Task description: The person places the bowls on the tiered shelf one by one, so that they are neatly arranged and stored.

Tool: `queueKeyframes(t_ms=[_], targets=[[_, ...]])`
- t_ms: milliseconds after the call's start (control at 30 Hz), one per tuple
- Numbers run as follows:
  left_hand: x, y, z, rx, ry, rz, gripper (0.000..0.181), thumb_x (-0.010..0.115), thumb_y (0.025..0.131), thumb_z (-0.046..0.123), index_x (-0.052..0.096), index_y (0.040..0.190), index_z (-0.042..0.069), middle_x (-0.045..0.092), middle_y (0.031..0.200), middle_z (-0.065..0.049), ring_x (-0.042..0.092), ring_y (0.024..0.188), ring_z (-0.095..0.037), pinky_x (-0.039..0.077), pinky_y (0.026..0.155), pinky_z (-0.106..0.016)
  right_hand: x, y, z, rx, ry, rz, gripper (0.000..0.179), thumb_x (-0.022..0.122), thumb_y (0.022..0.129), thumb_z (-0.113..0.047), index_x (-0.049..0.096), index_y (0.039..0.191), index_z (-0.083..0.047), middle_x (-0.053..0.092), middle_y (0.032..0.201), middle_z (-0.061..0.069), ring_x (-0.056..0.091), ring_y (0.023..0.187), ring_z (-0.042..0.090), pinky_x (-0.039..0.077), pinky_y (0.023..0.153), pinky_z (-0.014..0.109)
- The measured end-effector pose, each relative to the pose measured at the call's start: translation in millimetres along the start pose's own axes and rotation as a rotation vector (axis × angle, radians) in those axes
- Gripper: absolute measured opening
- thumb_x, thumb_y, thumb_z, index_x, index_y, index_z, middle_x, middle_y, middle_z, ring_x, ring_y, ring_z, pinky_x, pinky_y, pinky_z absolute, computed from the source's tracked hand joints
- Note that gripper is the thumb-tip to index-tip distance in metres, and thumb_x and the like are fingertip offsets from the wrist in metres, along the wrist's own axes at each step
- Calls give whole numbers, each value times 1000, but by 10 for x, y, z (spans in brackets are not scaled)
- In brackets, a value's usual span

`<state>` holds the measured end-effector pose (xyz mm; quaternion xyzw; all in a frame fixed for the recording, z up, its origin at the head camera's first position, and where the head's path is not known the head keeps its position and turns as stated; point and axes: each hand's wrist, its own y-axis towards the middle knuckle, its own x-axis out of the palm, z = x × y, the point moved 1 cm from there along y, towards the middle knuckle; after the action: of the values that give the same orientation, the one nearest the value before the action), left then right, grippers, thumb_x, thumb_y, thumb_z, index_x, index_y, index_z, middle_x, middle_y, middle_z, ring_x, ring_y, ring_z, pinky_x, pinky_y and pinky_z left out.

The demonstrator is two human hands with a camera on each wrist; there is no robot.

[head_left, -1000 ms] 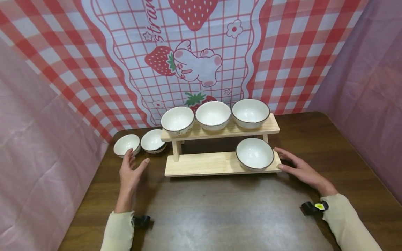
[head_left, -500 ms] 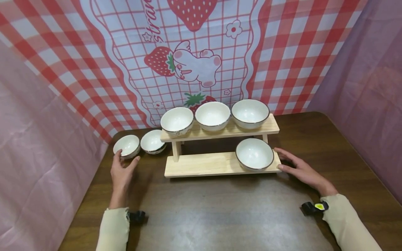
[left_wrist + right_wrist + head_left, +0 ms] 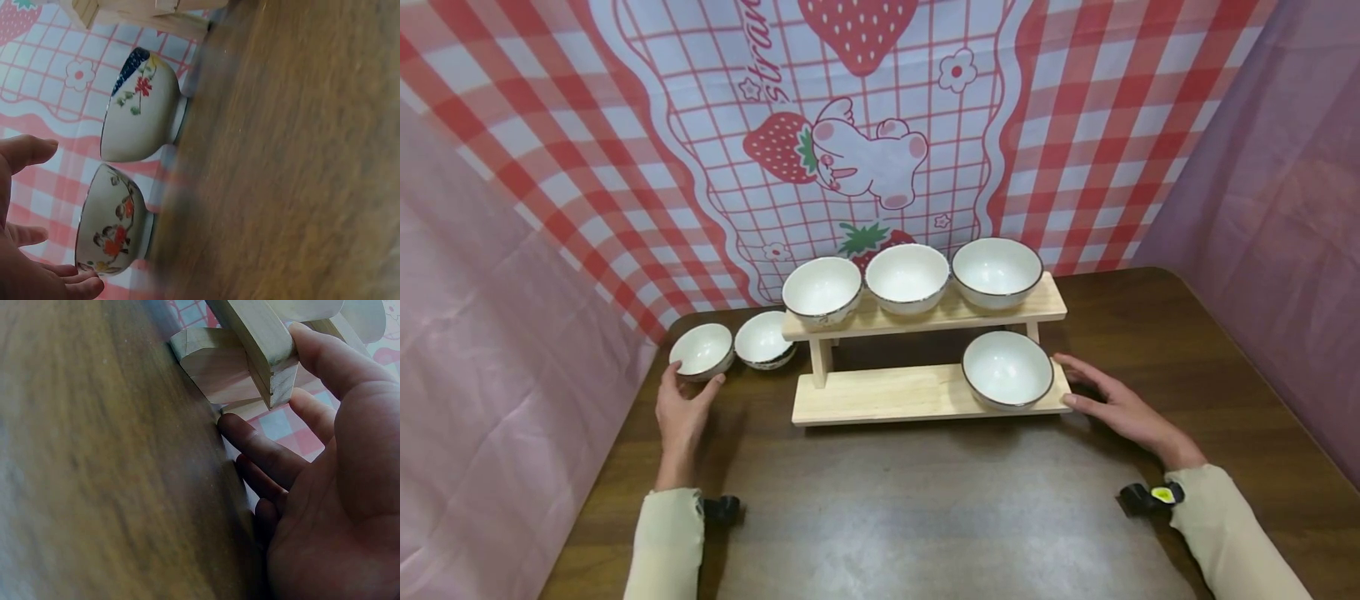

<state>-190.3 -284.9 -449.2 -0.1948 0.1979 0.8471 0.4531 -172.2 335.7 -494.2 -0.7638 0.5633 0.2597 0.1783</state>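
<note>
In the head view my left hand (image 3: 682,414) reaches to a small white bowl (image 3: 702,350) at the table's far left. Its thumb and fingers are spread, with fingertips right at the rim; the left wrist view shows the thumb apart from this bowl, whose outside bears a red floral pattern (image 3: 114,240). Beside it stands another white bowl (image 3: 763,337) with a dark rim. My right hand (image 3: 1120,404) holds the right end of the two-tier wooden stand (image 3: 880,393) between thumb and index finger, while the other fingers (image 3: 262,450) hang lower, near the table.
On the upper tier sit a left bowl (image 3: 822,289), a middle bowl (image 3: 907,277) and a right bowl (image 3: 997,271). One bowl (image 3: 1007,368) rests at the right of the lower tier. A checked strawberry cloth (image 3: 880,158) hangs behind the brown table (image 3: 910,508).
My left hand has moved left and slightly down in the view, from over the front of the leftmost bowl to around its near rim. The right hand stays at the stand's end.
</note>
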Motion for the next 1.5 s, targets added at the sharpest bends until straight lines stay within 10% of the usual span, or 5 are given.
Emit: queueKeyframes(t_ms=[600,900,1500], targets=[[74,243,-138,-8,96,-22,76,76,83,26,41,144,-3,52,136,-33,48,127,-46,35,112,-54,-9,-4,-7,11,-2,-1,61,57,102,-27,32,157,-20,45,142,-7,40,115,-19,42,89,16],[107,306,-187,-48,100,-55,74,75,82,25,42,141,-4,46,145,-34,42,135,-48,32,116,-55,-4,-5,6,-15,28,4,60,57,102,-24,33,157,-17,42,136,-27,41,116,-20,41,90,13],[219,420,-274,-49,80,-5,55,78,78,22,56,122,-2,57,132,-30,49,127,-45,36,113,-51,-7,-4,-17,30,11,-9,61,57,102,-29,31,157,-24,45,149,8,40,117,-18,42,90,17]])
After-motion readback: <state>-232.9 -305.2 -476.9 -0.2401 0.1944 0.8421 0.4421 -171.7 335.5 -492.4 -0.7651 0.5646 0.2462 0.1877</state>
